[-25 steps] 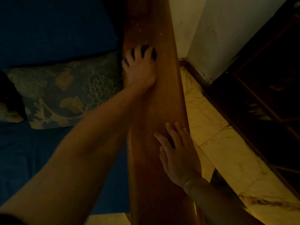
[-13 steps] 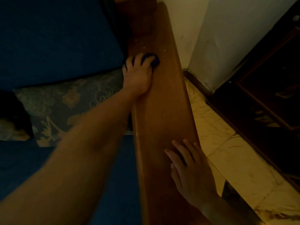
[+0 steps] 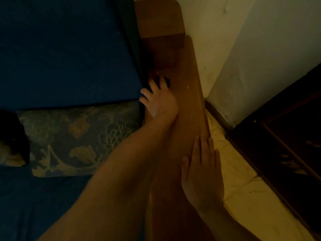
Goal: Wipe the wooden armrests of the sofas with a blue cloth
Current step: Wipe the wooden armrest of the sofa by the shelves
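Left hand (image 3: 159, 100) pressing cloth (image 3: 166, 80) on armrest (image 3: 191, 101), fingers spread

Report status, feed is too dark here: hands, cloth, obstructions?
Left hand pressing blue cloth on wooden armrest, far end. Right hand flat on armrest, empty. Nothing in the way.

A dim living room in a home: a sofa (image 3: 60, 49) with blue cushions and a broad wooden armrest (image 3: 189, 94), a flowered pillow (image 3: 73, 140) (gold on grey-green) lying on the seat, pale plastered walls (image 3: 260, 49) meeting in a corner, marbled floor tiles (image 3: 243, 197), dark wooden furniture (image 3: 286, 136) alongside.
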A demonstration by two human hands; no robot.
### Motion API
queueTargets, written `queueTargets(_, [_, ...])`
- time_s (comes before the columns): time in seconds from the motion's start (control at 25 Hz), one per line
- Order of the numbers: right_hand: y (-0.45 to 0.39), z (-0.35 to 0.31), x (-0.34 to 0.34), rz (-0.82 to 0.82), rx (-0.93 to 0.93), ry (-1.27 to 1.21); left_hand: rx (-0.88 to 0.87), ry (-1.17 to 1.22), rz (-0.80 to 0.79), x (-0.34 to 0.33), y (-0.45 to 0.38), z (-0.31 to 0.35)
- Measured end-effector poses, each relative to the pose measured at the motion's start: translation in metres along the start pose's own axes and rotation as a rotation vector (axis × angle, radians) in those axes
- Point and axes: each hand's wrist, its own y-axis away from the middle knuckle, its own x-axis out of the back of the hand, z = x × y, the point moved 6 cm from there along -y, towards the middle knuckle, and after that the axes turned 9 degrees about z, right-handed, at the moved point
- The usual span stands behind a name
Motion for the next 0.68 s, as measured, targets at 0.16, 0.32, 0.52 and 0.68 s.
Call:
queueTargets(0.16, [-0.008,0.002,-0.012,0.006,0.036,0.012,0.198,0.003,-0.097,-0.02,-0.036,0.051])
queueTargets(0.32, [-0.006,0.005,-0.007,-0.001,0.013,0.001,-0.82,0.06,-0.184,0.001,0.043,0.021])
queueTargets(0.52, [-0.007,-0.003,-0.002,0.0,0.005,0.009,-0.409,0.044,-0.149,-0.009,-0.01,0.027])
queueTargets(0.68, [-0.009,0.0,-0.007,0.021,0.022,0.014,-0.67,-0.114,-0.206,-0.033,0.024,0.108])
